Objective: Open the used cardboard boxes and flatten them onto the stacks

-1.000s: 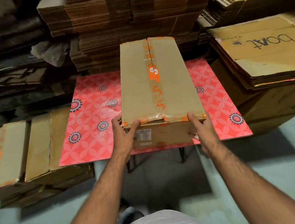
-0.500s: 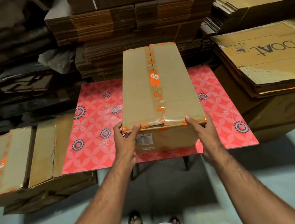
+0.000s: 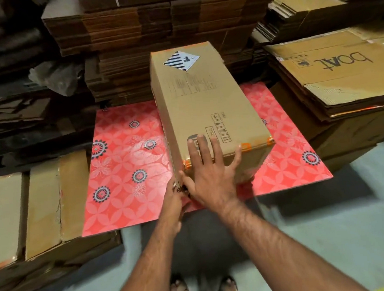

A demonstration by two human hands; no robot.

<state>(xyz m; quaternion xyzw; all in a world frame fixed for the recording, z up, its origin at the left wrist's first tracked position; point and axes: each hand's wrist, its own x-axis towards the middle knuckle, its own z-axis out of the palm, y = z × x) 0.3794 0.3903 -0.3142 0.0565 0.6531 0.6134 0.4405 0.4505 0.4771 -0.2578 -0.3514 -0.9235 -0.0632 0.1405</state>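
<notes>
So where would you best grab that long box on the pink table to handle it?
Probably at the near end of the box, one hand at each lower corner, coming from the person's side. It lies lengthwise away from them, with stacks crowding the far end. The right hand presses there and the left hand pinches the near-left corner.

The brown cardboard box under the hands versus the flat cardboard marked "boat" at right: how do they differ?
The brown cardboard box stands fully formed on the pink patterned table; the flat cardboard marked "boat" lies collapsed atop a stack. The box carries a striped diamond label; the sheet bears handwritten lettering. The right hand presses on the box; nothing touches the sheet. Both are plain brown corrugated board.
</notes>
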